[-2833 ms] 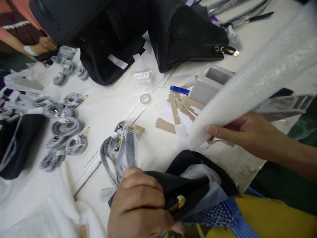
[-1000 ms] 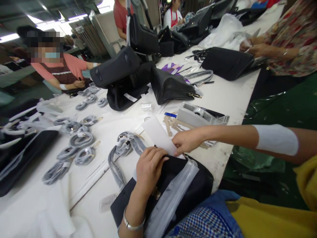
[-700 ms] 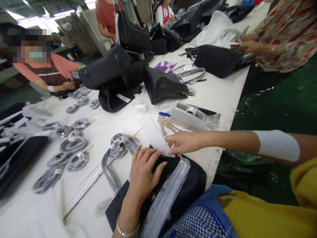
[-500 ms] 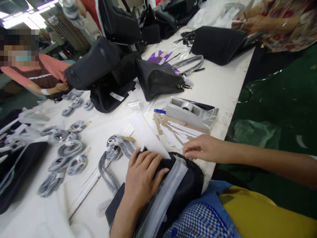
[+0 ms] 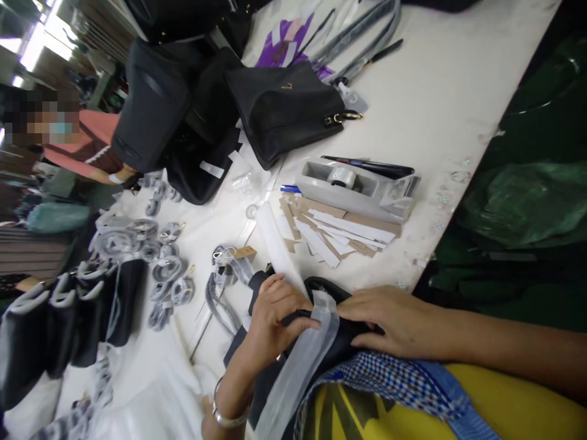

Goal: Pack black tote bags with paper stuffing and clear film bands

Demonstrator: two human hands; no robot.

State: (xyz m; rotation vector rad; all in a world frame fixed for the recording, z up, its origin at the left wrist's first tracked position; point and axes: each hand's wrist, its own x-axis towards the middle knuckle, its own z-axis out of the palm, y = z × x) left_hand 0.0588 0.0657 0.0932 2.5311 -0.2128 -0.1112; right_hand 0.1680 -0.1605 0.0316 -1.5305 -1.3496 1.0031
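Nearer the person than the grey tape dispenser [image 5: 362, 198], at the near edge of the tabletop [image 5: 458, 79], the black bag [image 5: 266, 382] lies tilted toward the body. The left hand [image 5: 282, 311] has its grip closed on the bag's upper edge, thumb on the near side. The right hand [image 5: 394, 321] rests on the bag with thumb and fingers spread apart; whether its grip pinches a fold cannot be told. A translucent plastic strip [image 5: 305, 354] runs down the bag between the hands. Left of the dispenser, a white sheet [image 5: 277, 247] slants down to the bag; its lower end is hidden. Cut paper strips [image 5: 339, 229] lie just on the dispenser's near side. The bag is probably light, with soft sides that sag unless supported, and its smooth surface may mark if squeezed hard. The firmer upper edge seems the best hold, with a flat palm steadying the side; the plastic is likely slippery and a poor place to pull.
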